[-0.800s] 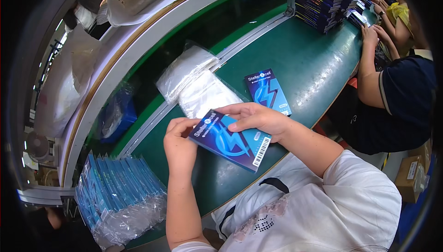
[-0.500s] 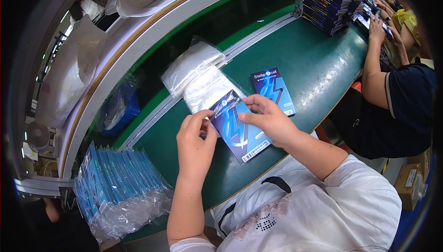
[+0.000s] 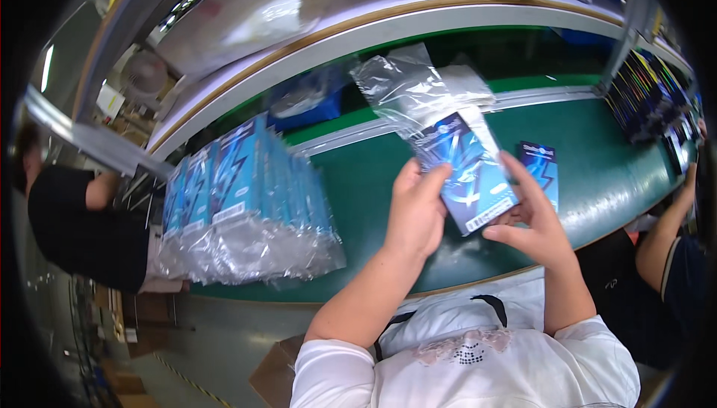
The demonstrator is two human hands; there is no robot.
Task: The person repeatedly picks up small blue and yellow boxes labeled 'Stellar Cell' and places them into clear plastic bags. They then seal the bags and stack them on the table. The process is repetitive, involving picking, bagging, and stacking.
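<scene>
A flat blue battery box (image 3: 478, 187) is tilted between my hands above the green table. My left hand (image 3: 417, 214) is closed on its left edge, thumb on the front, where a clear plastic bag (image 3: 399, 87) meets it. The bag stretches up and away and overlaps the box's far end; how far the box sits inside it is hard to tell. My right hand (image 3: 539, 221) grips the box at its right edge and lower corner, fingers long against the side. Just right of it, a second blue box (image 3: 545, 163) lies on the table, partly covered by my fingers.
A row of bagged blue boxes (image 3: 246, 184) stands at the left. Behind the held box lies a stack of clear bags (image 3: 467, 87). Dark boxes (image 3: 646, 98) are piled at the far right, near a co-worker's arm (image 3: 672, 221). A shelf edge (image 3: 358, 23) runs across the back.
The view has swung left, bringing the bagged row nearer the middle. A clear bag is now opened out at the box's far end. My right hand has shifted from the box's upper side to its lower right.
</scene>
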